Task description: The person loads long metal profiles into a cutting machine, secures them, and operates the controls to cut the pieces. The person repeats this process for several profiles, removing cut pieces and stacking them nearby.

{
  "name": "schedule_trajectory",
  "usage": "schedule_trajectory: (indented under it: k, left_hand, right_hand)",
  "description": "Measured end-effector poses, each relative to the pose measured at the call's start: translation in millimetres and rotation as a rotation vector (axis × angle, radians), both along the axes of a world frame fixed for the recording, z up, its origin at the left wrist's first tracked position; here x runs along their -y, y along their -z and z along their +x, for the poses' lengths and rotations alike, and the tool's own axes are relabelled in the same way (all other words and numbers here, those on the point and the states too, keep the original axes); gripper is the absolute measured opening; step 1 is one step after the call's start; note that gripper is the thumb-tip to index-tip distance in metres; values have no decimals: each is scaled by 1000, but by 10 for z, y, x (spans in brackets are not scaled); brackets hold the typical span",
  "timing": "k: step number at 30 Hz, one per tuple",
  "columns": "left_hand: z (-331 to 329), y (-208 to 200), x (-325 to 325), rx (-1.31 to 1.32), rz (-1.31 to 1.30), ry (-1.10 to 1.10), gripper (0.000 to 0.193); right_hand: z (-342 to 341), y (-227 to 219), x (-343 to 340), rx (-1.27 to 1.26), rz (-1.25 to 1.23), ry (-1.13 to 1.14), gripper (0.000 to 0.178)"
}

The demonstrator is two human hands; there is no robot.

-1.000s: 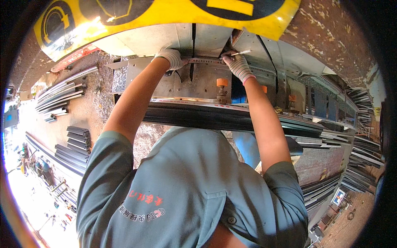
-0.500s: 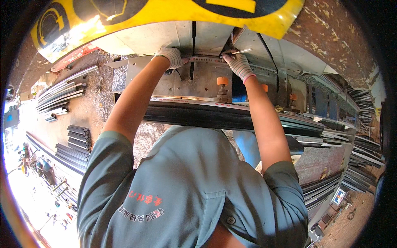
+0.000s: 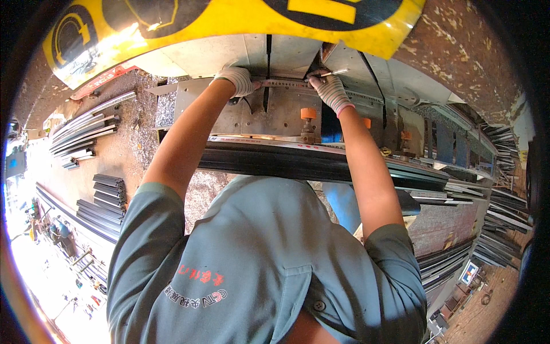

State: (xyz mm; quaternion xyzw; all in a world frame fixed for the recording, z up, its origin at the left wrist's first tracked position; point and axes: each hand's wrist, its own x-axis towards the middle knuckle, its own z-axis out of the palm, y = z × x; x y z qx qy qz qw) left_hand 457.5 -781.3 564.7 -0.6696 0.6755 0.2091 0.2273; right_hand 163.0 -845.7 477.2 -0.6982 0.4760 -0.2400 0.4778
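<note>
My left hand (image 3: 235,81), in a striped knit glove, is closed at the left end of a marked measuring tape (image 3: 283,83). A dark loop (image 3: 247,105) hangs just below it, and the hand hides whatever lies in the palm. The tape runs across a metal machine bed (image 3: 252,117) toward my right hand (image 3: 329,92). That hand, gloved alike, is closed, with a slim pale pen (image 3: 334,73) sticking out to the right between its fingers. Its fingertips rest by the tape's right end, beside a dark angled piece (image 3: 318,62).
A yellow and black sign panel (image 3: 229,28) spans the top. Orange-topped posts (image 3: 308,113) rise from the bed. Long black profiles (image 3: 275,160) lie between my body and the bed. More profiles are stacked on the left (image 3: 109,198) and right (image 3: 498,218).
The markings on the tape between my hands have shifted slightly to the left. Both hands stay in nearly the same place, and the pen is still in the right one.
</note>
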Motion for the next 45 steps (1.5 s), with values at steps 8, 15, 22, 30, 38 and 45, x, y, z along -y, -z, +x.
schedule_trajectory:
  k: [8, 15, 22, 30, 38, 45]
  left_hand:
    - [3, -31, -27, -14, -46, 30, 69]
    - [28, 82, 4, 6, -68, 45, 68]
    - [52, 143, 25, 19, -46, 74, 69]
    - [13, 8, -1, -7, -27, 40, 72]
    - [54, 100, 12, 23, -49, 77, 76]
    - [52, 113, 16, -19, -42, 25, 72]
  right_hand:
    - [-7, 14, -19, 52, -6, 17, 26]
    - [4, 66, 25, -46, -19, 34, 25]
    - [11, 33, -1, -30, -76, 21, 25]
    - [18, 7, 4, -33, -8, 24, 25]
    - [-52, -65, -28, 40, 48, -6, 25]
    - [-387, -866, -436, -254, -119, -213, 32]
